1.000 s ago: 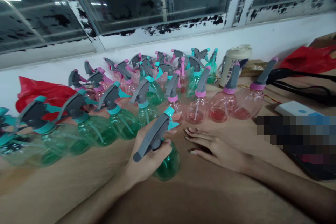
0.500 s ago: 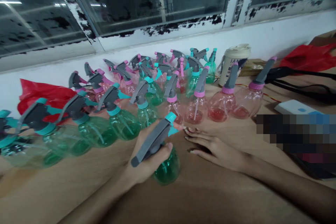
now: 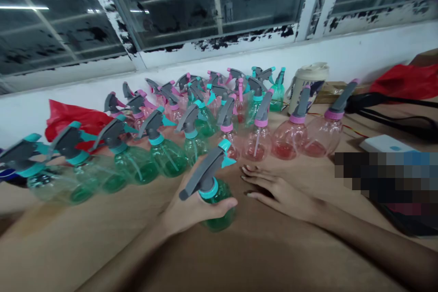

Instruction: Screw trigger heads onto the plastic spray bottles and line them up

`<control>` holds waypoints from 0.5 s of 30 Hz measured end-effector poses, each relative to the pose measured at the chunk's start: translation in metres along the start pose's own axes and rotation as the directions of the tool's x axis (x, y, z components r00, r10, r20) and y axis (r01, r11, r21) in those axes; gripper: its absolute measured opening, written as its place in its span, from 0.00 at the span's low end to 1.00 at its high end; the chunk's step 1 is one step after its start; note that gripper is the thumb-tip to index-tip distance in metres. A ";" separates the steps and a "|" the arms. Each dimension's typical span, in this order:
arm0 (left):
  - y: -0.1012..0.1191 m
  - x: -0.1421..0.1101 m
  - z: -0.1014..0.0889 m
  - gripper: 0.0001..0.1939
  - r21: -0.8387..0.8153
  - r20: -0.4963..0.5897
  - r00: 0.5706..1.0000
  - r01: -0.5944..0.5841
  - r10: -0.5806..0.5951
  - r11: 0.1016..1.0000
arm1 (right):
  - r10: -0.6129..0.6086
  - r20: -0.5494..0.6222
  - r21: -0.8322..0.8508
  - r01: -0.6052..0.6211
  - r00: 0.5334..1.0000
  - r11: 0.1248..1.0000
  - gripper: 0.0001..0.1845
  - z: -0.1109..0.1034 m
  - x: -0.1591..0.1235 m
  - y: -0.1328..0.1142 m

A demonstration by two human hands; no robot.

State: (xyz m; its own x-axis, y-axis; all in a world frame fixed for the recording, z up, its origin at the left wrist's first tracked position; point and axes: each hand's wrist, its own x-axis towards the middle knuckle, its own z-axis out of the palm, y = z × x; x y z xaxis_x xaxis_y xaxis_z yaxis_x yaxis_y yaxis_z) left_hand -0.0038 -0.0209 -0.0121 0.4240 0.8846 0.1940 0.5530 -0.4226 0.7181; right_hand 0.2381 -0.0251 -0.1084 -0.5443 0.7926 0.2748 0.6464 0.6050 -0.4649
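Observation:
My left hand [image 3: 193,210] is wrapped round the body of a green spray bottle [image 3: 225,190], its thumb across the near side and its fingers mostly hidden behind. The bottle has a grey trigger head, a turquoise collar and a turquoise nozzle aimed to the right. It appears to rest on the table. My right hand [image 3: 284,191] lies palm down on the wood, fingers stretched out, a short way right of the bottle and apart from it. Just beyond the hands stands a row of spray bottles, green ones [image 3: 167,157] to the left and pink ones [image 3: 289,139] to the right.
More spray bottles crowd behind that row, towards the wall. A pale lidded cup [image 3: 306,82] stands at the back right, near black straps [image 3: 393,112] and a white box [image 3: 388,143]. Red plastic [image 3: 78,123] lies at the left, more red plastic [image 3: 405,81] at the right. Windows rise behind.
My left hand has shifted from the bottle's neck and trigger head down to its body, uncovering the turquoise collar. My right hand stays flat. The view has tilted slightly.

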 end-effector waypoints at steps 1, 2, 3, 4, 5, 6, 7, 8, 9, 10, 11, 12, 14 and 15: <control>-0.002 -0.002 0.000 0.11 0.008 0.015 1.000 -0.002 0.001 1.000 | 0.000 0.000 0.000 0.000 1.000 1.000 0.25 0.000 0.000 0.000; -0.004 -0.005 0.000 0.14 0.018 0.024 1.000 -0.007 0.007 1.000 | -0.002 0.000 -0.002 0.002 1.000 1.000 0.25 0.000 0.000 0.000; -0.006 -0.007 0.000 0.18 0.027 0.025 1.000 -0.014 0.014 1.000 | -0.006 0.000 -0.004 0.006 1.000 1.000 0.25 0.000 0.000 0.000; -0.008 -0.010 0.001 0.24 0.035 0.020 1.000 -0.020 0.020 0.999 | -0.010 0.000 -0.008 0.010 1.000 1.000 0.25 0.000 0.000 0.000; -0.009 -0.013 0.001 0.29 0.042 0.010 1.000 -0.027 0.026 0.999 | -0.012 0.002 -0.016 0.012 1.000 1.000 0.25 0.000 0.000 0.000; -0.010 -0.016 0.002 0.33 0.049 0.003 1.000 -0.031 0.031 0.998 | -0.011 0.002 -0.027 0.011 1.000 1.000 0.25 0.000 0.000 0.000; -0.010 -0.020 0.002 0.35 0.055 -0.002 0.999 -0.032 0.032 0.998 | -0.010 0.002 -0.040 0.010 1.000 0.999 0.25 0.000 0.000 -0.001; -0.009 -0.023 0.003 0.36 0.059 -0.006 0.999 -0.032 0.033 0.998 | -0.011 0.002 -0.054 0.011 1.000 0.999 0.25 0.000 0.000 -0.002; -0.008 -0.027 0.004 0.35 0.061 -0.007 1.000 -0.030 0.031 0.998 | -0.013 0.002 -0.067 0.013 1.000 0.998 0.25 0.000 0.000 -0.002; -0.007 -0.030 0.005 0.35 0.063 -0.006 1.000 -0.024 0.025 0.998 | -0.016 0.007 -0.082 0.017 1.000 0.997 0.24 0.001 0.000 -0.003; -0.006 -0.034 0.005 0.34 0.067 -0.007 1.000 -0.015 0.016 0.998 | -0.018 0.012 -0.097 0.019 1.000 0.995 0.24 0.001 0.001 -0.004; -0.005 -0.037 0.005 0.34 0.074 -0.011 1.000 -0.004 0.005 0.997 | -0.017 0.017 -0.110 0.018 1.000 0.994 0.23 0.002 0.002 -0.006; -0.006 -0.044 0.003 0.34 0.095 -0.027 1.000 0.011 -0.008 0.995 | -0.013 0.028 -0.126 0.017 1.000 0.992 0.22 0.004 0.004 -0.011; -0.006 -0.049 0.001 0.34 0.107 -0.032 0.999 0.015 -0.011 0.994 | -0.015 0.034 -0.129 0.020 0.999 0.991 0.22 0.005 0.005 -0.014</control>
State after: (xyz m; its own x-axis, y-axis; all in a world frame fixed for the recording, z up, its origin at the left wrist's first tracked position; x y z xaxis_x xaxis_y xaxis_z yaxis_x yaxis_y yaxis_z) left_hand -0.0271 -0.0613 -0.0269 0.3944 0.8953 0.2073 0.6330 -0.4282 0.6449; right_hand 0.2234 -0.0296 -0.1047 -0.5719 0.7803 0.2532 0.6994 0.6251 -0.3467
